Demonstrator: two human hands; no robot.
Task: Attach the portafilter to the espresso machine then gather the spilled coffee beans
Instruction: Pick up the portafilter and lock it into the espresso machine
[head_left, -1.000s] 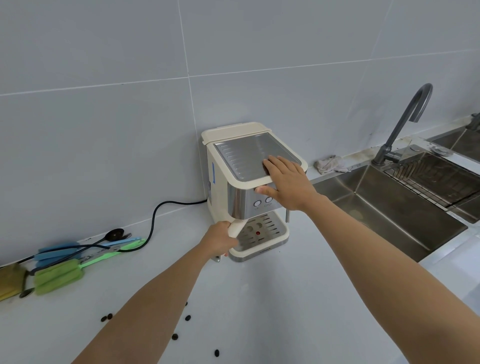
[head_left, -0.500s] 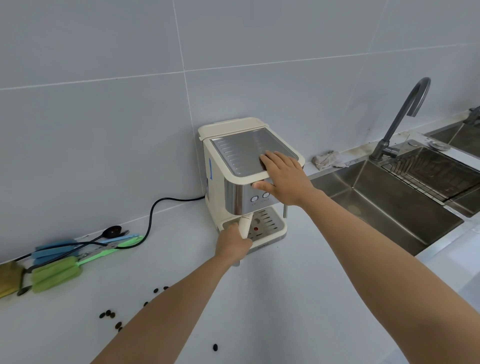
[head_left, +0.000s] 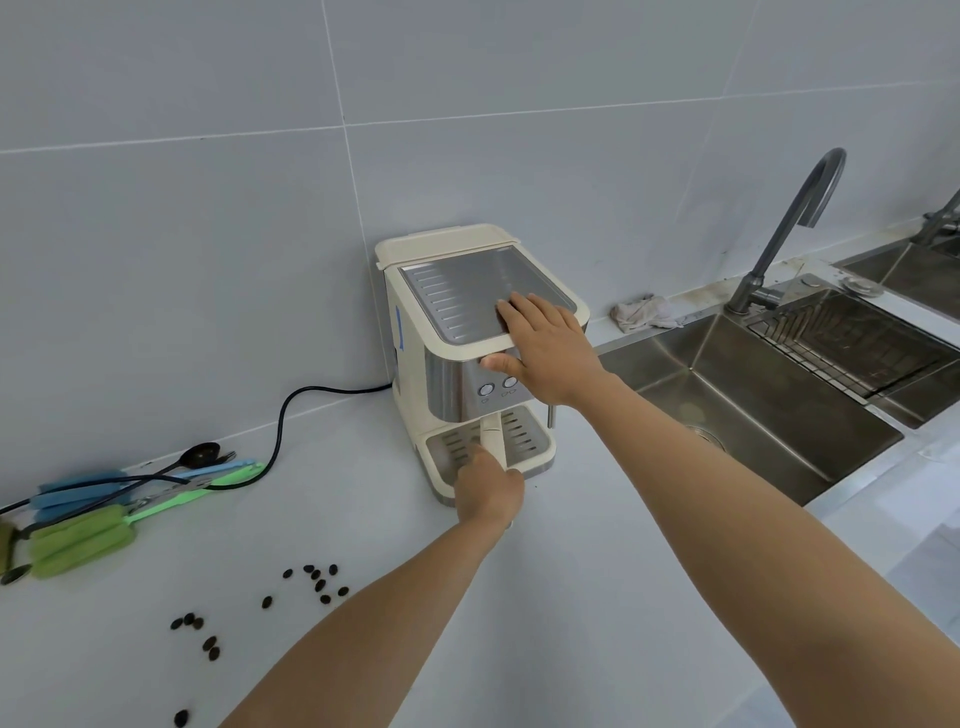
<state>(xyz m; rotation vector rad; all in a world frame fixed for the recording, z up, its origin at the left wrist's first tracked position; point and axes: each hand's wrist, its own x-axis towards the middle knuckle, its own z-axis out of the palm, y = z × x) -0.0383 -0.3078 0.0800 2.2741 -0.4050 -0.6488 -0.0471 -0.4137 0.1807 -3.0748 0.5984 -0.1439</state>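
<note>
Dark coffee beans (head_left: 317, 581) lie scattered on the pale counter (head_left: 571, 597) toward its near left side, one loose cluster beside the left forearm and a few more strung out nearer the front edge. Past them, along the back edge at the left, green and blue brushes (head_left: 98, 530) lie side by side with a black spoon (head_left: 200, 453) next to them.

Further in, the left hand (head_left: 488, 491) is wrapped around the cream handle of the portafilter (head_left: 491, 439), fingers curled shut on it. That handle points straight out from under the front of the espresso machine (head_left: 452, 364), above the slotted drip tray (head_left: 524, 436); the head of the portafilter is hidden beneath the machine's steel front.

The right hand (head_left: 545, 353) rests on top of the machine at its front right corner, fingers together and flat on the ribbed metal top, thumb hooked over the front panel just above two round buttons (head_left: 497, 386).

The machine stands against the tiled wall (head_left: 208, 208) at the counter's back edge, its black cord (head_left: 291, 415) trailing left. To the right sit a steel sink (head_left: 753, 415), a crumpled cloth (head_left: 644, 314) at its back rim, and a curved faucet (head_left: 795, 218).
</note>
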